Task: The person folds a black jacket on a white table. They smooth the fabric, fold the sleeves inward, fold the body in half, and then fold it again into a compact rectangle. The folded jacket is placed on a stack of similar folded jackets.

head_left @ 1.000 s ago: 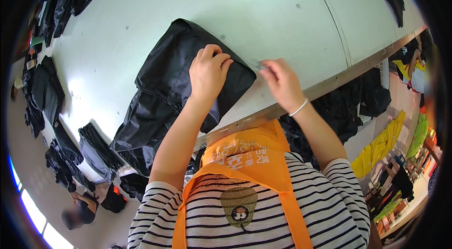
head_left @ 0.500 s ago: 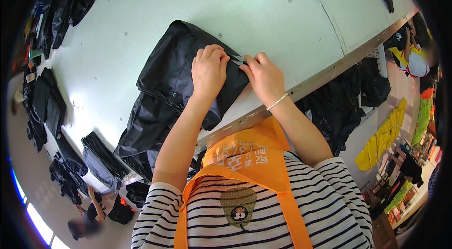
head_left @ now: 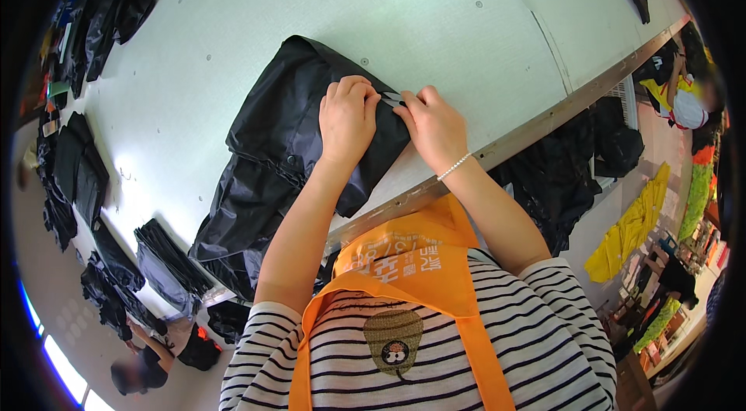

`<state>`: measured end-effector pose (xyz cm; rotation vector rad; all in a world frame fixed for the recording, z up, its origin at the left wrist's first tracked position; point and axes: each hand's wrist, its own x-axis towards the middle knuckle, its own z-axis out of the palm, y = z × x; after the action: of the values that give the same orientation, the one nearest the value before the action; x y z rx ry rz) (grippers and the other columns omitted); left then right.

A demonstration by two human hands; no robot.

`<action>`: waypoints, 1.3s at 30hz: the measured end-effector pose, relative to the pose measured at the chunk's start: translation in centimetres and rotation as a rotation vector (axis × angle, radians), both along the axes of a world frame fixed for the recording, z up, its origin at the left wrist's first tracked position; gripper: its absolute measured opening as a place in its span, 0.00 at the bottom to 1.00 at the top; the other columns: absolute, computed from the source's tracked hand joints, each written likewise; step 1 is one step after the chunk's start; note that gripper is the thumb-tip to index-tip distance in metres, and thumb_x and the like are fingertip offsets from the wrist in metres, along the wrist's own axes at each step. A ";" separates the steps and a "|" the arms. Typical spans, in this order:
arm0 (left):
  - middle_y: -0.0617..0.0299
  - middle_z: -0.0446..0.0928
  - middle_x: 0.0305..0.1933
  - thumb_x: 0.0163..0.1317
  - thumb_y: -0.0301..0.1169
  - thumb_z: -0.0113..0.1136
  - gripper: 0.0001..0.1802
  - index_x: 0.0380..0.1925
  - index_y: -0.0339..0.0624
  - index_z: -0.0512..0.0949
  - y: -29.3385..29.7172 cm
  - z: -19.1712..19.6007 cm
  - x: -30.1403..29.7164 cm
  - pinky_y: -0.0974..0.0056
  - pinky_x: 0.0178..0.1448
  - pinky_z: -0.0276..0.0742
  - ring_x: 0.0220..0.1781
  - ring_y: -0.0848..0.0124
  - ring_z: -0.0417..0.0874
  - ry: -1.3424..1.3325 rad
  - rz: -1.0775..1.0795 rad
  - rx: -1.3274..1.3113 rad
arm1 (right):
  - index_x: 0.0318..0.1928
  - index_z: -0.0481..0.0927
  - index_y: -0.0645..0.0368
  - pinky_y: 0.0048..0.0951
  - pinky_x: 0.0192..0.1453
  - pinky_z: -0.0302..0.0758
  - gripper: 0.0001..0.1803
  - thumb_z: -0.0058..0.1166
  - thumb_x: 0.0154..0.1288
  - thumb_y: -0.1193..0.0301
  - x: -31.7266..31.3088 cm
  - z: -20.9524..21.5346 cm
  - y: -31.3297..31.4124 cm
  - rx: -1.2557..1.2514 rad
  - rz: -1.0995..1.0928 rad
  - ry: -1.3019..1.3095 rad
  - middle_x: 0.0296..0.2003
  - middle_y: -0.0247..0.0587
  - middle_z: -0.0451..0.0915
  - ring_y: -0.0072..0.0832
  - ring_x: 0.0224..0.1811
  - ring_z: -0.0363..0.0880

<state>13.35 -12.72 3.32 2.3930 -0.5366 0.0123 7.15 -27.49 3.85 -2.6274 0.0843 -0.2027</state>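
A black garment (head_left: 268, 112) of smooth, slightly shiny cloth lies partly folded on the pale table, with a dark round snap on it. My left hand (head_left: 347, 117) is closed on the garment near its right edge, the fingertips pinching the cloth. Just to the right, my right hand (head_left: 435, 127) is closed around small metal snips (head_left: 393, 97). Their pale blades point left toward my left fingertips, at the garment's edge; the handles are mostly hidden in the fingers.
The pale table (head_left: 412, 15) has a metal front edge (head_left: 544, 117) near my body. Stacked black garments (head_left: 167, 263) lie at its left side, more (head_left: 116, 7) at the far left. Dark cloth (head_left: 556, 170) and yellow cloth (head_left: 631, 228) lie beyond the edge. Other people work at both sides.
Both hands stay at the same edge of the garment, with only a slight shift. At the lower left, another person has moved a little.
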 end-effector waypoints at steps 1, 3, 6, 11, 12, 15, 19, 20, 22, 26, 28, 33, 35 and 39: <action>0.61 0.79 0.40 0.54 0.26 0.62 0.03 0.27 0.38 0.79 -0.1 -0.1 0.0 0.58 0.46 0.73 0.41 0.59 0.76 0.001 0.000 -0.001 | 0.39 0.80 0.55 0.35 0.26 0.72 0.09 0.59 0.62 0.64 0.0 -0.1 0.0 -0.009 0.005 -0.006 0.27 0.37 0.71 0.36 0.24 0.75; 0.61 0.79 0.40 0.54 0.26 0.62 0.03 0.27 0.38 0.79 -0.1 -0.1 0.0 0.58 0.46 0.73 0.42 0.59 0.77 0.000 -0.004 0.000 | 0.39 0.80 0.54 0.35 0.26 0.72 0.09 0.58 0.62 0.64 0.2 -0.4 -0.1 -0.010 0.011 0.011 0.27 0.37 0.71 0.36 0.25 0.75; 0.60 0.79 0.40 0.54 0.25 0.62 0.03 0.27 0.38 0.78 -0.2 -0.3 0.1 0.58 0.47 0.73 0.42 0.58 0.77 0.003 0.001 -0.010 | 0.35 0.79 0.57 0.37 0.27 0.72 0.09 0.57 0.63 0.64 0.4 -0.3 -0.3 0.001 0.021 0.051 0.27 0.40 0.71 0.38 0.25 0.76; 0.56 0.78 0.39 0.55 0.23 0.60 0.03 0.28 0.36 0.76 0.6 1.4 -0.7 0.59 0.47 0.73 0.42 0.55 0.77 0.026 0.042 -0.150 | 0.36 0.80 0.56 0.37 0.30 0.73 0.09 0.57 0.64 0.65 0.9 -0.4 -1.3 0.225 0.006 0.024 0.30 0.43 0.75 0.40 0.27 0.78; 0.53 0.78 0.39 0.55 0.22 0.59 0.02 0.28 0.36 0.75 1.3 2.2 -1.8 0.58 0.46 0.73 0.41 0.54 0.77 0.006 0.006 -0.199 | 0.38 0.81 0.56 0.36 0.31 0.74 0.09 0.57 0.64 0.65 1.2 -0.2 -2.1 0.340 -0.007 -0.024 0.31 0.43 0.76 0.41 0.28 0.78; 0.49 0.76 0.34 0.54 0.22 0.58 0.02 0.26 0.36 0.74 4.8 4.3 -7.9 0.56 0.41 0.74 0.36 0.51 0.77 0.064 -0.148 -0.233 | 0.46 0.79 0.58 0.32 0.38 0.76 0.11 0.55 0.67 0.68 2.4 -1.1 -7.9 0.345 -0.134 -0.044 0.34 0.42 0.77 0.34 0.33 0.79; 0.55 0.77 0.25 0.48 0.31 0.67 0.11 0.16 0.41 0.75 9.5 5.3 -15.2 0.58 0.31 0.71 0.27 0.55 0.77 0.257 -0.001 -0.065 | 0.53 0.75 0.62 0.38 0.50 0.74 0.16 0.52 0.67 0.70 2.8 -8.5 -18.1 0.028 -0.258 0.008 0.42 0.51 0.74 0.45 0.44 0.75; 0.57 0.78 0.27 0.47 0.30 0.67 0.08 0.18 0.41 0.77 10.7 4.2 -16.4 0.58 0.37 0.72 0.31 0.57 0.79 0.089 0.193 -0.078 | 0.55 0.73 0.62 0.41 0.51 0.73 0.18 0.53 0.66 0.71 2.9 -7.8 -18.1 0.033 -0.290 0.067 0.44 0.52 0.73 0.48 0.45 0.74; 0.57 0.79 0.42 0.47 0.25 0.65 0.11 0.33 0.41 0.79 13.0 4.8 -16.3 0.55 0.53 0.68 0.48 0.56 0.77 -0.032 0.543 0.109 | 0.59 0.71 0.60 0.49 0.62 0.63 0.24 0.55 0.61 0.71 3.0 -7.3 -18.9 -0.306 -0.177 0.114 0.55 0.54 0.68 0.50 0.58 0.67; 0.51 0.58 0.73 0.60 0.40 0.60 0.36 0.67 0.43 0.62 19.1 3.8 -16.5 0.46 0.74 0.46 0.74 0.51 0.55 -0.043 0.954 0.590 | 0.61 0.72 0.58 0.56 0.69 0.54 0.29 0.59 0.58 0.68 6.5 -3.4 -10.8 -0.153 0.286 -0.098 0.65 0.55 0.62 0.50 0.68 0.58; 0.54 0.55 0.75 0.60 0.45 0.58 0.38 0.69 0.46 0.59 21.9 2.9 -16.9 0.45 0.75 0.42 0.76 0.52 0.52 -0.016 1.038 0.707 | 0.63 0.71 0.54 0.56 0.71 0.51 0.32 0.61 0.56 0.66 8.3 0.0 -3.3 0.037 0.612 -0.092 0.66 0.56 0.60 0.53 0.70 0.55; 0.55 0.54 0.75 0.64 0.49 0.53 0.38 0.70 0.45 0.57 28.2 -2.6 -17.8 0.46 0.75 0.43 0.76 0.58 0.53 0.177 1.007 0.610 | 0.66 0.67 0.43 0.59 0.73 0.46 0.35 0.60 0.58 0.55 10.7 2.6 9.5 -0.131 1.183 -0.143 0.72 0.45 0.53 0.47 0.75 0.46; 0.56 0.53 0.76 0.64 0.51 0.51 0.39 0.71 0.46 0.56 29.5 -5.5 -18.3 0.45 0.75 0.42 0.76 0.59 0.52 0.242 1.002 0.599 | 0.68 0.64 0.41 0.58 0.73 0.45 0.39 0.61 0.57 0.51 10.8 1.1 13.1 -0.197 1.256 -0.085 0.73 0.46 0.51 0.47 0.75 0.45; 0.58 0.52 0.76 0.64 0.53 0.50 0.40 0.71 0.47 0.56 31.5 -5.4 -16.3 0.43 0.75 0.42 0.77 0.60 0.52 0.235 0.996 0.526 | 0.69 0.63 0.42 0.56 0.74 0.42 0.37 0.55 0.60 0.48 10.0 -1.5 16.7 -0.272 1.120 -0.008 0.73 0.48 0.50 0.49 0.75 0.45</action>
<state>-2.92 18.78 -2.04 2.8554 0.8886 0.0297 17.15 -10.83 2.35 -2.4983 -1.4433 0.1816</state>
